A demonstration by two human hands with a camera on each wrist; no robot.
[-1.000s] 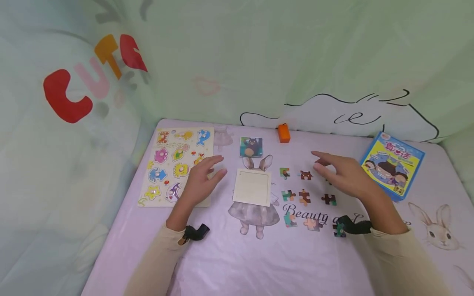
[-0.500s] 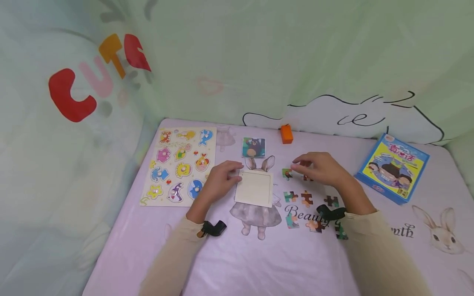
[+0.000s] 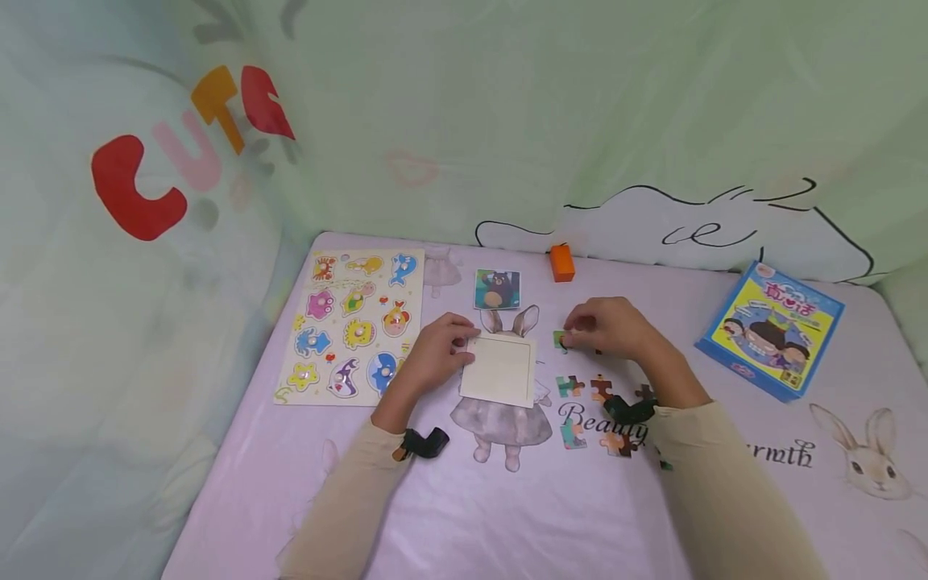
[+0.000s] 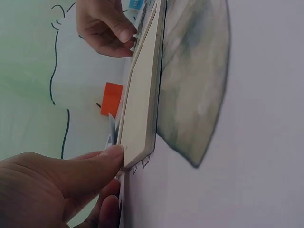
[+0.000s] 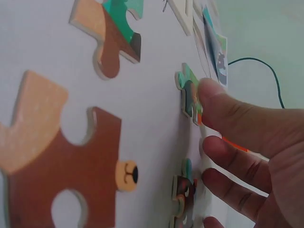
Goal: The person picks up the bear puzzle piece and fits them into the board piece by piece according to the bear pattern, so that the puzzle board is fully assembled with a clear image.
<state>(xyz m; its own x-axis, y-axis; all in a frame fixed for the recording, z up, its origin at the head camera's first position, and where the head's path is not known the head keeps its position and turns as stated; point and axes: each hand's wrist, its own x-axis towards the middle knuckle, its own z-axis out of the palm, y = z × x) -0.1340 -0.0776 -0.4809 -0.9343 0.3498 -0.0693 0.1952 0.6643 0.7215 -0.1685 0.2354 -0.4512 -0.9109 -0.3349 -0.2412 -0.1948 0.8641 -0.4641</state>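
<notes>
Lilac table [image 3: 507, 515], two bare hands at work, cream sleeves. Wooden tray [image 3: 496, 372] lies flat, well in from the table's left edge. Left hand [image 3: 435, 354] sits just left of it, pinching it near its far left corner; thumb touches the rim. Green puzzle piece [image 3: 558, 339] lies right of the tray, a gap between. Right hand [image 3: 612, 326] comes at the piece from its right, fingers bent; thumb tip touches it, index near. Cannot tell whether the grasp is closed.

Nearer than that hand: green-and-brown piece [image 3: 569, 386], brown piece [image 3: 601, 387], teal piece [image 3: 573, 436], all loose.

Toward the table's far edge: bear card [image 3: 497, 289], beyond the tray; orange block [image 3: 561, 264], closest to the edge. Sea-animal board [image 3: 312, 396] along the left edge; blue box [image 3: 772, 329] toward the far right corner.
</notes>
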